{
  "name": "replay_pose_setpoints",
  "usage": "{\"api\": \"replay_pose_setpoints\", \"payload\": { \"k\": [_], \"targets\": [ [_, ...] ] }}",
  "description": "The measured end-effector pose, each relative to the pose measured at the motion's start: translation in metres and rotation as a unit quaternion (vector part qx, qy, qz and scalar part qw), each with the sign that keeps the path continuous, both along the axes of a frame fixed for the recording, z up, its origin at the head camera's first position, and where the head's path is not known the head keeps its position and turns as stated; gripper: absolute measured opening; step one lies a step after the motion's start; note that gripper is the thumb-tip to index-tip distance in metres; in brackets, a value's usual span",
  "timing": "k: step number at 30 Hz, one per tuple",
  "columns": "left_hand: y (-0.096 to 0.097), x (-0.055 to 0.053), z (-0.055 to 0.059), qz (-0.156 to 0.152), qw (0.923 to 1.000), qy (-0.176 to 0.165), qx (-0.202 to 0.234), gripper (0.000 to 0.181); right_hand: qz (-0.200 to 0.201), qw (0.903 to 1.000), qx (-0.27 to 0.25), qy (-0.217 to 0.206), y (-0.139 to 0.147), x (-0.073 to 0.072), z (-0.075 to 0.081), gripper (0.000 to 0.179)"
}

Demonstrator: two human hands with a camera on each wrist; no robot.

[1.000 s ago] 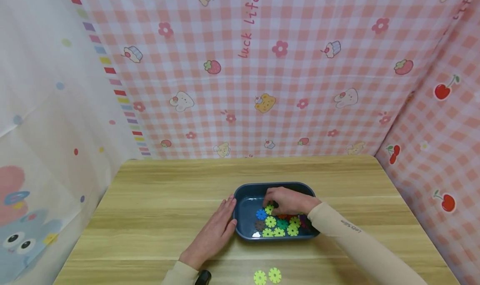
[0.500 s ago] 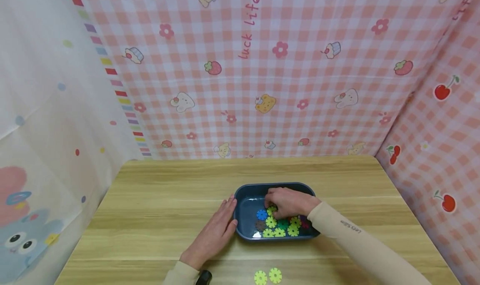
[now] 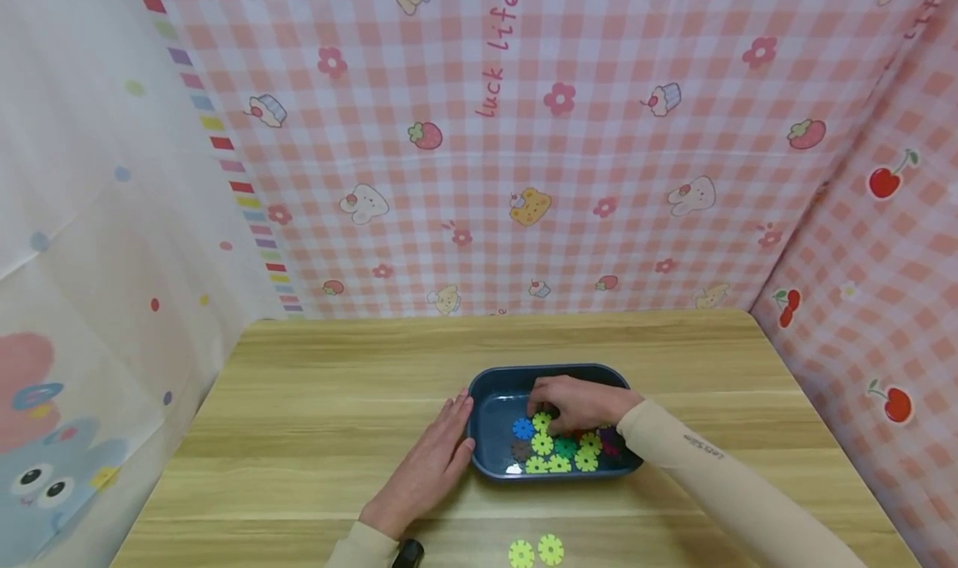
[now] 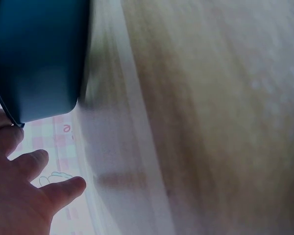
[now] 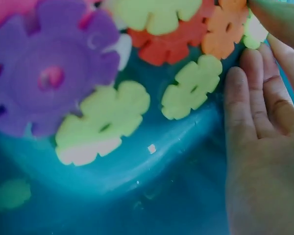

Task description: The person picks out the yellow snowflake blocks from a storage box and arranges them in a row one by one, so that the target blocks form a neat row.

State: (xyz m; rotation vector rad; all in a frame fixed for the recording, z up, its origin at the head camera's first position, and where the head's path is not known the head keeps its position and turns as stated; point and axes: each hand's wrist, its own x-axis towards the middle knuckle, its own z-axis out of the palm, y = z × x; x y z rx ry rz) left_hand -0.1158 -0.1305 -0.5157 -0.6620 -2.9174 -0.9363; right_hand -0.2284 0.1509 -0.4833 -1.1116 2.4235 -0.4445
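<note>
A dark blue tray (image 3: 494, 471) stands on the wooden table, holding several flower-shaped plastic discs in yellow-green, blue, brown, green, red and purple. My left hand (image 3: 427, 460) lies against the tray's left end with its fingers extended. In the left wrist view, fingertips of that hand touch the rim. My right hand (image 3: 580, 402) reaches down into the tray with bent fingers, right by a yellow-green disc (image 3: 542, 422). The right wrist view has a purple disc (image 5: 73, 54) close up and an orange disc (image 5: 225, 27) near the fingers. Whether those fingers pinch a disc is unclear.
Two yellow-green discs (image 3: 535, 550) lie on the table (image 3: 337, 368) in front of the tray. Behind the table hangs a pink checked cloth (image 3: 486, 244). More printed cloth covers the left and right sides.
My right hand shifts only slightly among the discs inside the tray. The left hand stays at the tray's left end, and the two discs on the table lie as before.
</note>
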Motion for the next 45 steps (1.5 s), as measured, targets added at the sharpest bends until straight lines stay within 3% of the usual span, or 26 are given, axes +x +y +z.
{"api": "replay_pose_setpoints", "payload": {
  "k": [9,18,22,28,33,39,45],
  "targets": [
    [0.002,0.000,0.000,-0.004,1.0000,-0.004,0.002,0.058,-0.009,0.9999,-0.008,0.008,-0.003,0.005,-0.005,0.027],
    [0.004,0.002,-0.003,-0.003,0.9999,-0.011,0.004,0.058,0.017,0.9988,-0.020,0.041,-0.003,0.006,-0.001,0.017],
    [0.005,0.002,-0.003,-0.004,0.9999,-0.009,0.003,0.058,0.015,0.9984,-0.046,0.028,0.000,0.003,0.010,0.015],
    [0.005,0.001,-0.003,-0.002,1.0000,-0.002,0.002,0.058,-0.021,0.9961,-0.086,-0.002,0.009,0.000,0.035,0.021],
    [0.003,0.001,-0.003,0.006,0.9999,0.006,0.006,0.058,-0.034,0.9920,-0.122,0.004,0.019,0.001,0.053,0.023],
    [0.004,0.000,-0.005,0.006,0.9996,0.024,0.015,0.057,-0.057,0.9868,-0.149,0.027,0.033,0.015,0.069,0.023],
    [0.005,0.001,-0.004,0.007,0.9996,0.023,0.017,0.057,-0.090,0.9786,-0.182,0.035,0.048,0.036,0.075,0.021]
  ]
}}
